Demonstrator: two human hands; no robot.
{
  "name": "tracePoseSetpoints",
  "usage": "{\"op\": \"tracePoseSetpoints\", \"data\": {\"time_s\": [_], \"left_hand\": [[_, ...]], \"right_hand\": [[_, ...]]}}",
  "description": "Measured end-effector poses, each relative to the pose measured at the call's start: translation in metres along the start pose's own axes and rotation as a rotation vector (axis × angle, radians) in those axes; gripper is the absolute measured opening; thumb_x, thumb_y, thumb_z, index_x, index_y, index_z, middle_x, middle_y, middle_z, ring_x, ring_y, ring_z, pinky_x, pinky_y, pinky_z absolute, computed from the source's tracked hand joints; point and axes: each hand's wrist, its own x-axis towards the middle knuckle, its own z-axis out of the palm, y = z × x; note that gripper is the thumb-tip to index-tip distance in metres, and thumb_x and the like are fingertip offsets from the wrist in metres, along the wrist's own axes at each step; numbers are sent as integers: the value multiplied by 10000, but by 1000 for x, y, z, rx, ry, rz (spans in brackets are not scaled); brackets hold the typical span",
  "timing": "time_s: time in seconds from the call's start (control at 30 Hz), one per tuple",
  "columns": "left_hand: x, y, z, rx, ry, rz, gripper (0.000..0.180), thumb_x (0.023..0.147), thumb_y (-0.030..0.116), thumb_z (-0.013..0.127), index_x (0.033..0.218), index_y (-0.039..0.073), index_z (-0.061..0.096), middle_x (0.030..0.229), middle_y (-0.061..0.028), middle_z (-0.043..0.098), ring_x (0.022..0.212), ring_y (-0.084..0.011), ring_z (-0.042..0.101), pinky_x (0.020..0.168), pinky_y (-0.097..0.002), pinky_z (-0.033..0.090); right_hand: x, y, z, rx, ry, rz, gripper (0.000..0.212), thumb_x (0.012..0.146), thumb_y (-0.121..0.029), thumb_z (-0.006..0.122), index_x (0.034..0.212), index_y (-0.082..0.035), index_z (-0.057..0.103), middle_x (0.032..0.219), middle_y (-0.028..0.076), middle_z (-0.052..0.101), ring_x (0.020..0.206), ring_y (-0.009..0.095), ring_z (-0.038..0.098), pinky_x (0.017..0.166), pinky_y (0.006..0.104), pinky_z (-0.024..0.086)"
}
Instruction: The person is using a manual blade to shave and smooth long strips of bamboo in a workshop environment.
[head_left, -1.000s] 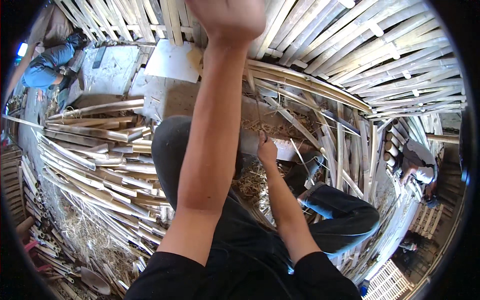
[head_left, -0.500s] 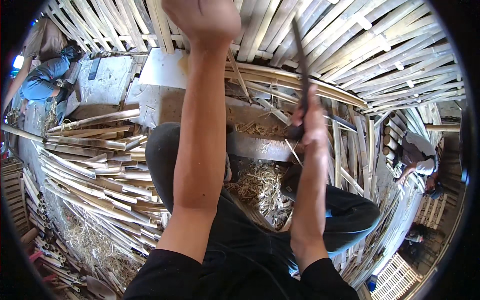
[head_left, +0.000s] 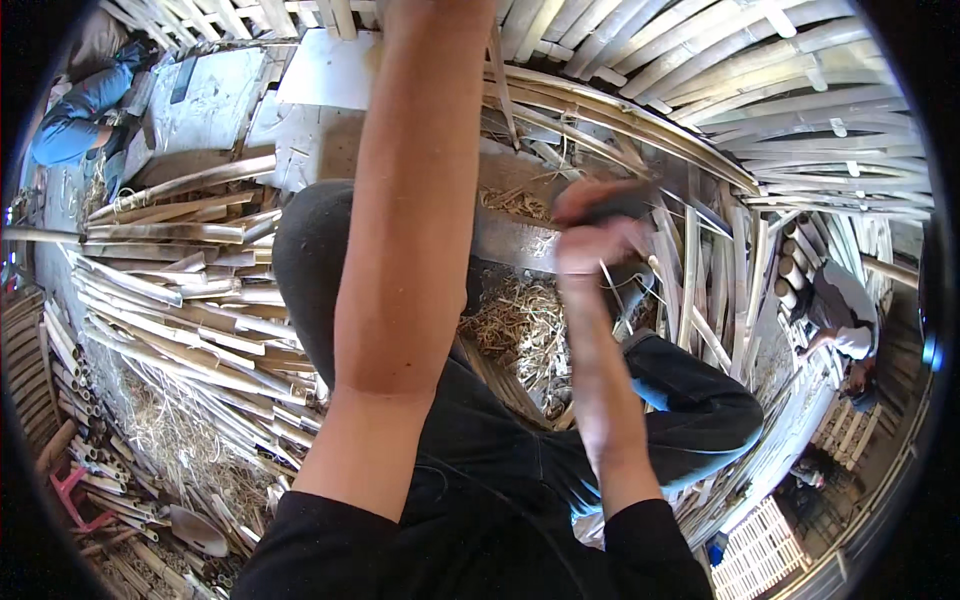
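Slatted bamboo wall [head_left: 800, 75] closed off the far side, shavings [head_left: 520, 345] littered the ground on the body side of the right hand [head_left: 598, 243] and its fingers, and split bamboo strips [head_left: 180, 320] lay piled well to their left. Change over the last half second: the dark tool [head_left: 622, 203] had pointed away from the body, then showed as a smear across the right fingers — and that hand had come nearer the grey-white board [head_left: 515, 240]. Left hand had gone past the upper edge; only the left forearm [head_left: 415, 200] showed, so I couldn't tell what those fingers held or how wide they were. My read: tool was mid-swing, work under way, no contact with any strip visible. Right fingers were curled closed round the tool's grip end. Tool sat in that grip, its free end out to the right of the fingers; looked dark and elongated, no clear edge or tip — too blurred to judge condition. Board was just left of the right fingers, its top pale and scuffed-looking.
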Motion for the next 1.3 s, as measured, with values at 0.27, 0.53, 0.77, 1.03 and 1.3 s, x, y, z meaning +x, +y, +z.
{"op": "tracePoseSetpoints", "data": {"time_s": [0.27,0.53,0.77,1.03,1.3], "left_hand": [[10,-13,-25,-72,38,3,410,1003,406,502,859,29,572,592,68,334,495,-52,296,458,-240,218],[-5,-6,1,-350,-14,-165,210,1016,220,491,923,45,562,633,60,371,543,-40,310,497,-221,240],[5,-23,-10,-307,-23,-55,266,1027,212,472,815,57,512,632,43,358,533,-49,282,487,-244,226],[6,-18,-5,-227,-11,-32,290,1029,242,469,806,63,511,612,51,349,510,-47,278,468,-237,219],[5,3,-6,-123,103,-259,320,1016,324,499,850,63,579,592,60,382,475,-37,294,424,-219,232]], "right_hand": [[-75,111,-98,-1355,-186,713,878,934,-681,357,772,136,635,751,328,632,819,479,634,740,497,472],[-13,56,-121,280,216,1331,539,954,-604,460,760,-101,445,472,-77,337,391,55,320,496,272,427],[32,-39,-36,-896,-33,688,590,930,-656,457,679,-124,499,509,-24,466,421,112,447,387,284,370],[29,-36,28,-330,-180,-154,448,1046,-399,323,800,-57,473,551,15,490,461,102,474,408,255,357],[-91,107,-137,-1421,-315,819,870,924,-699,334,952,116,636,904,327,641,936,476,623,825,486,482]]}}
